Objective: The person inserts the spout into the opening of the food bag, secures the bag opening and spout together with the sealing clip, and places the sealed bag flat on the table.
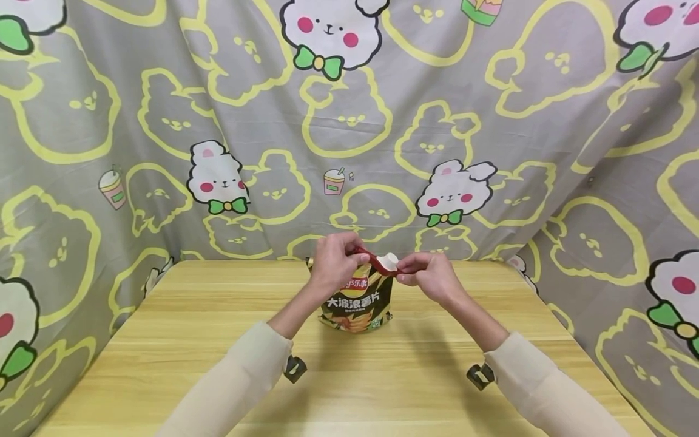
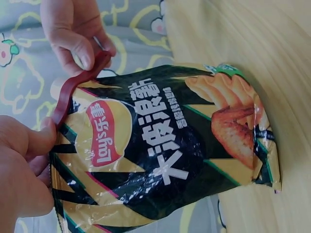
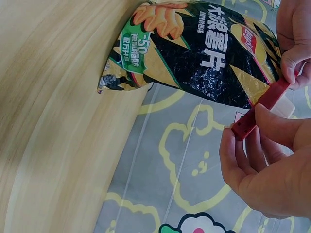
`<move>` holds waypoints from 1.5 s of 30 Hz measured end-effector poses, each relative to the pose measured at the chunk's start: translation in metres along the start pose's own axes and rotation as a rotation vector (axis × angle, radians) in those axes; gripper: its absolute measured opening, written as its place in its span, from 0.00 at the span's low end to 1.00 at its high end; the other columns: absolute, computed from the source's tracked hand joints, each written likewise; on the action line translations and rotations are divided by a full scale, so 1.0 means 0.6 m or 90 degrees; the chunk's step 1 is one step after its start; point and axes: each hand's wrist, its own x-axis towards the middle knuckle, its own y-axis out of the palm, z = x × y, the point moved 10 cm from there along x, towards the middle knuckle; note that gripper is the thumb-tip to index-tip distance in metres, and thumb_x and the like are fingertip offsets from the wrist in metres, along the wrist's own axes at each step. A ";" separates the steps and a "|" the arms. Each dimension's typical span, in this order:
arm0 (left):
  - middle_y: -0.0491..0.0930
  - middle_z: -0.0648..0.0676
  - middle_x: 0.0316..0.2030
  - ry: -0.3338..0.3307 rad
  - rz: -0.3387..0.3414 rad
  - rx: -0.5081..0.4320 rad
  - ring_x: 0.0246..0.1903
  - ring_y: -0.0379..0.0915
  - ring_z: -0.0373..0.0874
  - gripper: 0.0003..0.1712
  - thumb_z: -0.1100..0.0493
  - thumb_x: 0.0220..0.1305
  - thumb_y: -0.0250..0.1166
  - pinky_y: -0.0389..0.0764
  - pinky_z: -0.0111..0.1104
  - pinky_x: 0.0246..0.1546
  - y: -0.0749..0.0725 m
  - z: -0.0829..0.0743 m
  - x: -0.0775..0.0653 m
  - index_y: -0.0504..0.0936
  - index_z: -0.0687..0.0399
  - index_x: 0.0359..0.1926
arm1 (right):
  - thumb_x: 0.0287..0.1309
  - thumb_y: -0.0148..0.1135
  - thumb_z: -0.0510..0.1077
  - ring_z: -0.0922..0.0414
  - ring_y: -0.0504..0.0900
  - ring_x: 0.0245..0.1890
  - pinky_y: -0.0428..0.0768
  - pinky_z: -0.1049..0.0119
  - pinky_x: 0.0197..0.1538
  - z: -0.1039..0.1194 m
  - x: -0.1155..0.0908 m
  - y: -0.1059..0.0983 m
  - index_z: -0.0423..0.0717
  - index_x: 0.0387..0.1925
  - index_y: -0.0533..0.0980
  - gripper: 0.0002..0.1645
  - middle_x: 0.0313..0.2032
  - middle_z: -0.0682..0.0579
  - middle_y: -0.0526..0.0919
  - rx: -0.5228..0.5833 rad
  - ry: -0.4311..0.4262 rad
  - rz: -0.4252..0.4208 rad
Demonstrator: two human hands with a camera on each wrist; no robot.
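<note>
A black and gold Lay's potato chip bag [image 1: 357, 306] stands upright on the table. Across its top edge runs a red bag clip [image 2: 73, 90] with a white spout cap [image 1: 389, 261]; the strip looks bent, and whether it clamps the bag cannot be told. My left hand [image 1: 334, 262] pinches the clip's left end beside the bag's top corner. With thumb and fingers, my right hand [image 1: 431, 276] pinches the other end, which sticks out past the bag's right side. In the right wrist view both hands hold the red clip [image 3: 262, 109].
The bag rests on a light wooden table [image 1: 218, 291]. A grey curtain [image 1: 262, 109] with yellow and white cartoon figures hangs behind and along both sides. Black bands [image 1: 295, 369] show at the wrists by the beige sleeves [image 1: 246, 370].
</note>
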 end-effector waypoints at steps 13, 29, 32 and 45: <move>0.86 0.51 0.23 0.014 0.015 0.006 0.22 0.76 0.40 0.06 0.63 0.56 0.77 0.75 0.32 0.27 0.002 -0.005 0.000 0.86 0.54 0.29 | 0.49 0.80 0.42 0.53 0.88 0.42 0.81 0.64 0.44 0.021 0.006 0.024 0.39 0.50 0.83 0.25 0.42 0.43 0.90 -0.024 -0.006 0.030; 0.86 0.51 0.22 0.029 0.010 -0.009 0.21 0.77 0.39 0.06 0.64 0.55 0.77 0.76 0.30 0.25 0.001 -0.010 -0.004 0.86 0.56 0.28 | 0.46 0.82 0.41 0.53 0.80 0.35 0.75 0.64 0.36 0.032 0.010 0.035 0.42 0.40 0.83 0.19 0.36 0.46 0.87 -0.019 0.021 -0.024; 0.86 0.52 0.23 0.030 0.011 -0.011 0.22 0.78 0.39 0.06 0.64 0.56 0.77 0.77 0.31 0.26 0.003 -0.010 -0.003 0.86 0.56 0.28 | 0.46 0.81 0.41 0.53 0.80 0.35 0.75 0.64 0.36 0.033 0.010 0.034 0.42 0.40 0.84 0.18 0.36 0.47 0.88 -0.023 0.024 -0.027; 0.87 0.50 0.26 -0.006 0.068 -0.014 0.21 0.75 0.38 0.05 0.60 0.59 0.76 0.74 0.29 0.23 0.004 0.002 -0.001 0.87 0.54 0.32 | 0.49 0.80 0.46 0.57 0.82 0.32 0.77 0.64 0.36 0.039 0.014 0.039 0.42 0.41 0.85 0.19 0.33 0.49 0.89 -0.046 -0.036 0.034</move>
